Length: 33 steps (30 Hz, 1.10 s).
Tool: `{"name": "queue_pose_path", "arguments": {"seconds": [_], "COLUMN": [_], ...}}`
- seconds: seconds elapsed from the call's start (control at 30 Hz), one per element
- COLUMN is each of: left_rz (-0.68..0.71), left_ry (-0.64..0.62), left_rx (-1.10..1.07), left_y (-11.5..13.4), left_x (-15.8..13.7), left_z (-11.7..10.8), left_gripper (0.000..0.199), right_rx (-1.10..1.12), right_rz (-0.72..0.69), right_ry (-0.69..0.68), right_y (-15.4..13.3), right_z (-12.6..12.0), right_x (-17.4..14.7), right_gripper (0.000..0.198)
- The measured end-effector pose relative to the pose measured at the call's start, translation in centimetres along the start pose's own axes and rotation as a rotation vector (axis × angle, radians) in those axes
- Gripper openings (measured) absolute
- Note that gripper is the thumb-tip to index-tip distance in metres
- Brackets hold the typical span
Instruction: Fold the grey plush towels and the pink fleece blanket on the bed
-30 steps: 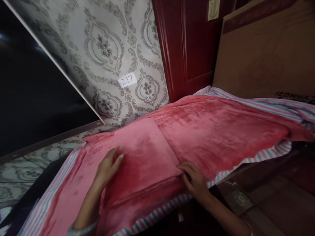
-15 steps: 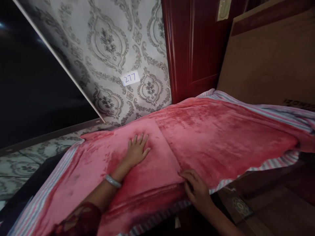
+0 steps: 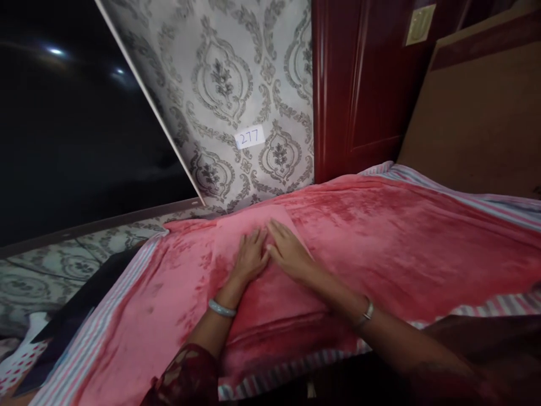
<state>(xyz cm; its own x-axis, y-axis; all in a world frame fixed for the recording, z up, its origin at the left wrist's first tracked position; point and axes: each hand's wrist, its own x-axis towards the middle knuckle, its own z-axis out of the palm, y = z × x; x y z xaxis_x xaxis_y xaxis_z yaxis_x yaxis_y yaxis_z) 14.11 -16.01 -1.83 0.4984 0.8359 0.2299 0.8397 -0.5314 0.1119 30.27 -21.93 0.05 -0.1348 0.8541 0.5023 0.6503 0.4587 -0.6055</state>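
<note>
A folded pink plush cloth (image 3: 270,296) lies on a pinkish-red plush blanket (image 3: 380,242) with a striped border. On top of the folded cloth, my left hand (image 3: 251,256) rests flat, fingers spread, with a bracelet at the wrist. Right beside it, my right hand (image 3: 288,254) also lies on the cloth with its fingers stretched out; the fingertips of both hands are close together. Neither hand grips anything. Part of the cloth's right edge is hidden under my right forearm.
A large dark screen (image 3: 84,124) stands at the left. Behind the blanket are a patterned wall with a label reading 277 (image 3: 249,136) and a dark red door panel (image 3: 376,96). A big cardboard sheet or box (image 3: 486,113) leans at the right. White polka-dot fabric (image 3: 19,361) shows lower left.
My right hand has let go of the cloth's front right corner and moved up beside my left hand. My left hand stays flat on the cloth. The view has shifted left.
</note>
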Motion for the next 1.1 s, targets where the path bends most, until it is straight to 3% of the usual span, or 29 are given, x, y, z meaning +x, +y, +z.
{"name": "queue_pose_path", "arguments": {"seconds": [0.13,0.27,0.4,0.97,1.1], "left_rz": [-0.305,-0.493,-0.497,-0.52,-0.616], "left_ry": [0.093,-0.079,-0.12,-0.067,0.003], "left_rx": [0.153,0.119,0.089,0.014,-0.014], "left_y": [-1.8,-3.5,-3.8,-3.7,-4.2], "left_x": [-0.5,-1.2,-1.1,-1.7,-1.6], "left_z": [-1.5,-1.1,-0.4,-0.4,-0.2], "left_gripper": [0.057,0.067,0.07,0.07,0.073], "right_rx": [-0.272,-0.432,-0.454,-0.517,-0.521], "right_rz": [0.165,0.278,0.287,0.291,0.294], "right_ry": [-0.195,-0.278,-0.269,-0.284,-0.282], "right_y": [0.0,2.9,4.4,4.5,4.5], "right_z": [2.5,4.2,5.1,5.5,5.6], "right_x": [4.5,4.0,2.9,3.1,3.1], "right_gripper": [0.065,0.061,0.06,0.059,0.06]}}
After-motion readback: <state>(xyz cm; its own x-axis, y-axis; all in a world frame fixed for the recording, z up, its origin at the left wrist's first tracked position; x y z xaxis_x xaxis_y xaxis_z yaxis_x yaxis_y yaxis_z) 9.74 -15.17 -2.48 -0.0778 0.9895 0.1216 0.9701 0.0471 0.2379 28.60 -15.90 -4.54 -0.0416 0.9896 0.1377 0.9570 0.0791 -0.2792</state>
